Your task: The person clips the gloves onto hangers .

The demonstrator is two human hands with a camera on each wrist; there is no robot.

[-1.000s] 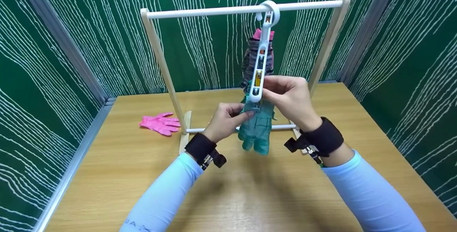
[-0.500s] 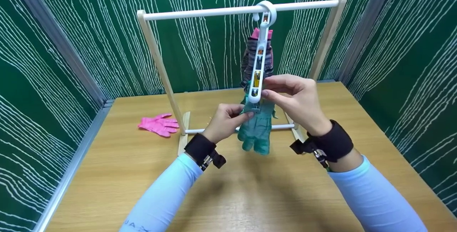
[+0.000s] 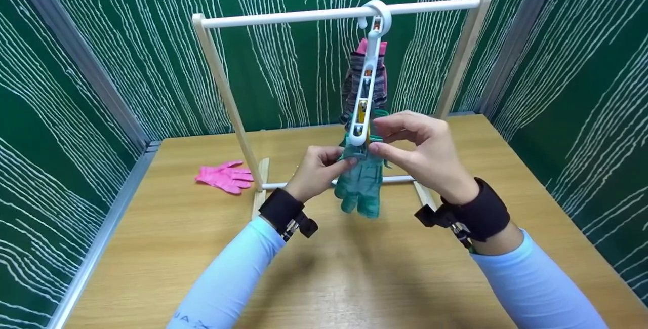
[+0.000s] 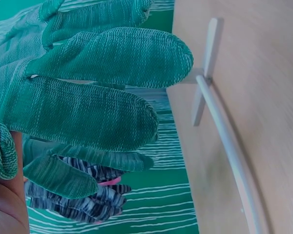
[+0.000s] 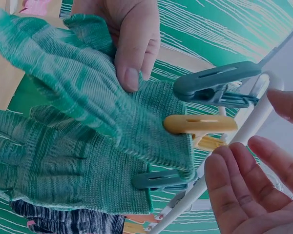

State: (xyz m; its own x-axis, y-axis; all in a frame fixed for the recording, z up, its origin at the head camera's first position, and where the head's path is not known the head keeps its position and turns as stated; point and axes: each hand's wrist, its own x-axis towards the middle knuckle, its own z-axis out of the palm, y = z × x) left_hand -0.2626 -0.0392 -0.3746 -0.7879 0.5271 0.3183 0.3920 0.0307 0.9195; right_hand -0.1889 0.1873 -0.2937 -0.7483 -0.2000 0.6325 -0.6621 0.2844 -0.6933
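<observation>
A green knitted glove (image 3: pixel 358 179) hangs by its cuff from the near end of a white clip hanger (image 3: pixel 365 91). My left hand (image 3: pixel 316 172) pinches this cuff, its thumb (image 5: pixel 131 78) lying on the knit in the right wrist view. A yellow clip (image 5: pixel 200 124) bites the cuff edge, with a blue-grey clip (image 5: pixel 217 84) beside it at the corner. Close to the yellow clip, my right hand (image 3: pixel 422 152) has thumb and fingers spread, holding nothing. Behind hangs a second green glove (image 5: pixel 63 161) in another blue-grey clip (image 5: pixel 161 179).
Striped dark gloves (image 3: pixel 360 86) with pink behind them hang farther back on the hanger. The hanger hooks over the white rod (image 3: pixel 288 16) of a wooden-sided rack (image 3: pixel 223 96). On the table (image 3: pixel 324 278), a pink glove (image 3: pixel 225 177) lies left of the rack.
My right thumb and fingers have spread apart and the hand has dropped slightly beside the hanger's near end. The left hand keeps its pinch on the green glove, which has shifted slightly left.
</observation>
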